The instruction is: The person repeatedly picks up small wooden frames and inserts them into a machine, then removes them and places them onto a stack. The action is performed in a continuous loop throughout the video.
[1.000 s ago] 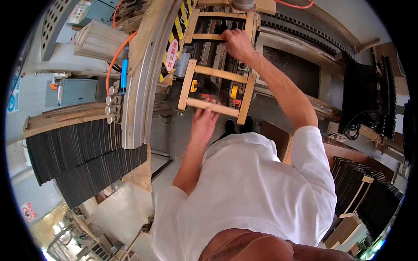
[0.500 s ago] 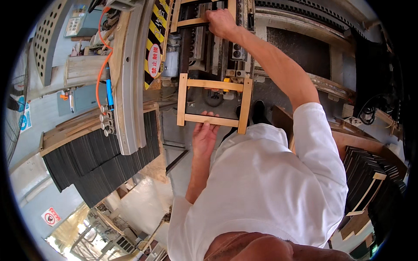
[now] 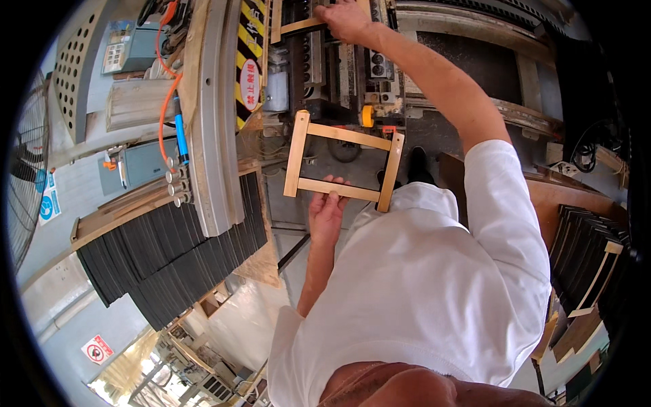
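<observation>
My left hand (image 3: 327,211) is closed around the near crossbar of a light wooden frame (image 3: 347,136), thumb on this side and fingertips behind it. The frame has two long side bars and two crossbars, and hangs slightly tilted in front of my body. At the top of the view, my right hand (image 3: 346,22) grips the near bar of a second wooden frame (image 3: 303,26), which sits on the machine bed (image 3: 328,74). The upper part of that second frame is cut off by the picture's edge.
A grey metal beam (image 3: 218,136) with a yellow-black striped strip (image 3: 250,41) runs along the left. Stacked black panels (image 3: 180,254) stand lower left, more black panels (image 3: 588,244) at right. An orange hose (image 3: 163,112) hangs at left. A yellow roller-like part (image 3: 367,116) sits beyond the held frame.
The held frame has tilted, its right side dropping, and no longer lines up with the machine bed. My right hand has shifted slightly up with the second frame. The whole view has swung a little.
</observation>
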Demonstrator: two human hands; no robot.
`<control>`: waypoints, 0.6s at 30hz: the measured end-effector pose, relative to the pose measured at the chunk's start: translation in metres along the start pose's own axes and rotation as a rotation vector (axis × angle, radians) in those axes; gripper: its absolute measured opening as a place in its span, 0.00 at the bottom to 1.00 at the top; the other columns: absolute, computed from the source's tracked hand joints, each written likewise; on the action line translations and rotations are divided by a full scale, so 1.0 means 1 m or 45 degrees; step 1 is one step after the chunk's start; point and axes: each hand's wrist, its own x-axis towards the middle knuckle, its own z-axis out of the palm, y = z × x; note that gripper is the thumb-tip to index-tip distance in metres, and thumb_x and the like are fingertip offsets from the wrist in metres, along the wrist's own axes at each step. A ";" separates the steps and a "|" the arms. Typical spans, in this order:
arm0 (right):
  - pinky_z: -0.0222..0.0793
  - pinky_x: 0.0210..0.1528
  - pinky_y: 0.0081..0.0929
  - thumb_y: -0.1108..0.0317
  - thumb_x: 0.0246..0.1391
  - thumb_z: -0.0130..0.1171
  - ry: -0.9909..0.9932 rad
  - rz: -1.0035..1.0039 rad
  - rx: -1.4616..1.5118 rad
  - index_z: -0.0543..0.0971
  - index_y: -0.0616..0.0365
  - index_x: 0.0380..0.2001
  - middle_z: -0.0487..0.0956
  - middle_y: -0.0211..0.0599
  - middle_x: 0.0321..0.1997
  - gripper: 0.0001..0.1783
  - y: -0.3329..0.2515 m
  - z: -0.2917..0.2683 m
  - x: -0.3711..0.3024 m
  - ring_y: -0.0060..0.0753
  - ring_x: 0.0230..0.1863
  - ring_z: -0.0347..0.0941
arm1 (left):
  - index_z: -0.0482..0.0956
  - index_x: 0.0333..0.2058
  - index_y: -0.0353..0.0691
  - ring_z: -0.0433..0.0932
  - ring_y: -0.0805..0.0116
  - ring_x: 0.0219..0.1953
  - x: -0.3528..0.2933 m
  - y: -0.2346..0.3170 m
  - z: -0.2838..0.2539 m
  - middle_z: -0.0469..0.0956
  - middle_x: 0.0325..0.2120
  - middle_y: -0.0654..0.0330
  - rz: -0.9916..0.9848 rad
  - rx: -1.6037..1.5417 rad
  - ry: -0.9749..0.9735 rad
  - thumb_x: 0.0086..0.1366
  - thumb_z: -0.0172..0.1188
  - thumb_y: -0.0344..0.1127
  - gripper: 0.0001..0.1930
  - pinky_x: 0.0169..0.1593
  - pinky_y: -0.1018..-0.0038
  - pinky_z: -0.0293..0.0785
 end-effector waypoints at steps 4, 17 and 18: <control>0.63 0.49 0.46 0.68 0.42 0.59 -0.005 -0.119 -0.216 0.70 0.58 0.44 0.79 0.42 0.27 0.22 -0.002 -0.013 -0.005 0.48 0.35 0.77 | 0.64 0.59 0.35 0.72 0.56 0.56 -0.014 0.006 -0.034 0.73 0.51 0.55 0.004 0.018 0.009 0.69 0.48 0.25 0.20 0.60 0.60 0.69; 0.61 0.55 0.49 0.66 0.45 0.57 -0.016 -0.186 -0.390 0.75 0.55 0.44 0.81 0.39 0.35 0.19 0.001 -0.015 0.001 0.43 0.44 0.77 | 0.65 0.58 0.35 0.73 0.59 0.54 -0.016 -0.001 -0.068 0.73 0.51 0.57 -0.099 -0.016 0.114 0.69 0.50 0.28 0.19 0.59 0.64 0.70; 0.61 0.55 0.49 0.66 0.45 0.57 0.053 -0.196 -0.362 0.76 0.54 0.43 0.81 0.38 0.35 0.18 0.001 -0.015 0.002 0.43 0.44 0.77 | 0.64 0.58 0.35 0.73 0.59 0.54 -0.017 -0.003 -0.066 0.73 0.51 0.56 -0.088 -0.014 0.140 0.69 0.50 0.28 0.19 0.59 0.64 0.70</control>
